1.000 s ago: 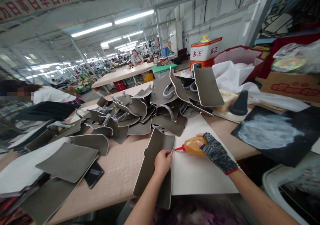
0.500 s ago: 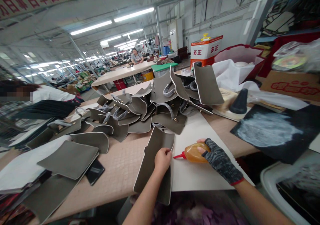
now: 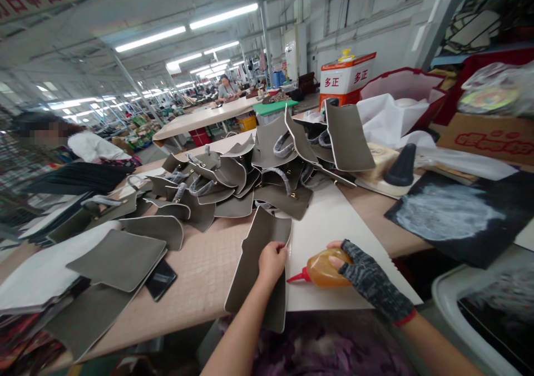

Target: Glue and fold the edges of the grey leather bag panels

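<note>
My left hand is closed on the right edge of a grey-brown bag panel, pressing it down. The panel lies lengthwise in front of me, and its near end reaches past the table edge. In my right hand, in a dark fingerless knit glove, is a squeeze bottle of amber glue, tipped on its side. Its red nozzle points left, with the tip at the panel's right edge, below my left hand. Whether it touches the edge I cannot tell. A white board lies beneath the bottle.
Beyond the panel lies a heap of bag pieces with wrapped handles. Loose panels and a black phone lie at left. At right are a black cone-shaped tool and a white-smeared black sheet. A co-worker is at far left.
My right hand has drawn the glue bottle toward me along the panel's right edge. The left hand keeps its hold on the panel. My view has shifted slightly.
</note>
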A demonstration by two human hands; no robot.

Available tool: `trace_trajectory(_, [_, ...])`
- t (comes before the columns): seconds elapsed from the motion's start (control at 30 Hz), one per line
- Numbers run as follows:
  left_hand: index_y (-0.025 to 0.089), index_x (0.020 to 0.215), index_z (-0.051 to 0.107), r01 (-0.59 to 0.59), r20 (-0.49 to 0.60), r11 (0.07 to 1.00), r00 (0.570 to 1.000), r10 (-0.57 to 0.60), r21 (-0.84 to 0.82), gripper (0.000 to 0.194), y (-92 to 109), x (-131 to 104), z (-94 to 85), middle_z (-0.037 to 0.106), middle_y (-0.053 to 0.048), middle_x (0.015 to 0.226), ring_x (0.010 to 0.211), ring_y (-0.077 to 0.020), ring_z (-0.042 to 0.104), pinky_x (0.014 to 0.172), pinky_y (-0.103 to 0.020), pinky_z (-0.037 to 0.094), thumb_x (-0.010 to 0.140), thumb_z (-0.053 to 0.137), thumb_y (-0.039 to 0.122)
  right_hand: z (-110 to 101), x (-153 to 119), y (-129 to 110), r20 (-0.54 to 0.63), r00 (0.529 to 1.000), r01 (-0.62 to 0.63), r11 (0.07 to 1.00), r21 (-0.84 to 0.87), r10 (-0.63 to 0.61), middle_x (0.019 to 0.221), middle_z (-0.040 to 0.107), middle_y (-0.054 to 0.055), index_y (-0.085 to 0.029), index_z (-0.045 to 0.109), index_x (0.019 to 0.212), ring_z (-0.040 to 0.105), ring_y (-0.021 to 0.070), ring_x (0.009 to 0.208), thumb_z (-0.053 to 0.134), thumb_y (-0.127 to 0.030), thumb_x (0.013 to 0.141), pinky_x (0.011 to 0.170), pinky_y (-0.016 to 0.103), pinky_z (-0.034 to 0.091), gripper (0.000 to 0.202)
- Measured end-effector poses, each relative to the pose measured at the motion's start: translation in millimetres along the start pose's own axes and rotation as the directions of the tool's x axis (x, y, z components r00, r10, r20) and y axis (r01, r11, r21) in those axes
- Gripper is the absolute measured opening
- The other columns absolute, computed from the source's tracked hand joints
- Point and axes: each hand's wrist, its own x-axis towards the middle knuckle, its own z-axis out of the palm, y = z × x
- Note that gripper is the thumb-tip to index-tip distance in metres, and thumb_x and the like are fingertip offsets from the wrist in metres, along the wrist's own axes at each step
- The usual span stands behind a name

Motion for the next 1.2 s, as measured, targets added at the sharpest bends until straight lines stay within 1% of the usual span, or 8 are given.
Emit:
trace_trajectory(0.37, [0.016,0.092,0.068,-0.027,0.002,1.0,1.0,0.027,0.013,0.022,-2.1,0.3,1.6,0.07,-0.006,0.093,0.086,-0.0173,0.062,0.075,-0.023,0.044,0.079,0.051,0.023,2.6,-10.2,-3.4,0.022,1.0,-0.014,1.0,0.009,0.014,0.094,0.065,0.008,-0.021,0.057,0.095,0.061,0.0234,0.09,0.049,-0.042,0.077,0.086,0.038,0.048,0.029])
trace_trajectory(0.5, [0.017,0.092,0.068,-0.029,-0.002,0.999,1.0,0.029,0.018,0.022,-3.6,0.7,2.4,0.07,-0.006,0.093,0.087,-0.0172,0.062,0.075,-0.023,0.044,0.079,0.051,0.023,4.4,-13.3,-6.2,0.079,0.996,-0.044,0.999,0.03,0.042,0.094,0.066,0.008,-0.021,0.058,0.094,0.061,0.0238,0.091,0.049,-0.041,0.075,0.085,0.038,0.049,0.029])
trace_trajectory(0.6, [0.017,0.093,0.068,-0.028,-0.006,0.999,1.0,0.028,0.021,0.022,-4.2,0.2,3.0,0.07,-0.005,0.094,0.087,-0.017,0.062,0.076,-0.023,0.044,0.08,0.051,0.023,6.4,-15.3,-5.8,0.052,0.996,-0.071,0.997,0.038,0.069,0.095,0.066,0.008,-0.02,0.058,0.094,0.061,0.0248,0.091,0.049,-0.043,0.075,0.086,0.039,0.048,0.032])
trace_trajectory(0.77, [0.017,0.095,0.067,-0.025,-0.004,0.999,1.0,0.025,0.034,0.022,-3.4,-1.0,2.9,0.069,-0.005,0.096,0.089,-0.017,0.062,0.077,-0.023,0.044,0.08,0.051,0.023,-1.2,-12.0,6.5,0.163,0.978,-0.149,0.98,0.131,0.127,0.09,0.066,0.008,-0.019,0.061,0.092,0.061,0.0267,0.088,0.055,-0.041,0.071,0.084,0.041,0.047,0.031])
trace_trajectory(0.9, [0.017,0.095,0.067,-0.054,0.009,0.997,0.999,0.053,0.06,0.023,-2.6,-2.8,1.1,0.068,-0.006,0.092,0.085,-0.0175,0.061,0.075,-0.024,0.045,0.082,0.049,0.025,-18.3,0.7,24.1,0.141,0.953,-0.303,0.856,0.419,0.268,0.092,0.065,0.007,-0.022,0.059,0.095,0.061,0.0259,0.081,0.054,-0.045,0.075,0.064,0.036,0.051,0.031])
trace_trajectory(1.0, [0.017,0.096,0.066,-0.115,0.037,0.989,0.993,0.112,0.093,0.025,-1.9,-7.8,-2.1,0.066,-0.006,0.093,0.085,-0.0167,0.06,0.077,-0.025,0.045,0.085,0.043,0.02,-24.7,10.8,32.7,0.099,0.934,-0.332,0.731,0.596,0.344,0.086,0.065,0.01,-0.022,0.059,0.096,0.061,0.0262,0.071,0.038,-0.052,0.08,0.048,0.036,0.051,0.04])
trace_trajectory(1.07, [0.017,0.096,0.066,-0.171,0.069,0.978,0.984,0.163,0.122,0.027,-1.4,-13.4,-4.4,0.064,-0.005,0.094,0.087,-0.0152,0.059,0.08,-0.023,0.044,0.083,0.043,0.013,-23.3,14.7,35.4,0.107,0.933,-0.326,0.677,0.66,0.345,0.082,0.065,0.012,-0.021,0.061,0.095,0.062,0.0263,0.07,0.03,-0.053,0.08,0.053,0.04,0.053,0.048])
trace_trajectory(1.2, [0.018,0.09,0.067,-0.27,0.134,0.938,0.96,0.245,0.22,0.025,-0.1,-25.1,-5.9,0.061,-0.006,0.096,0.092,-0.0181,0.055,0.083,-0.027,0.042,0.082,0.045,0.011,-9.7,14.7,35.3,0.172,0.931,-0.321,0.501,0.804,0.321,0.095,0.067,0.011,-0.022,0.062,0.096,0.063,0.0224,0.089,0.029,-0.048,0.084,0.085,0.044,0.049,0.044])
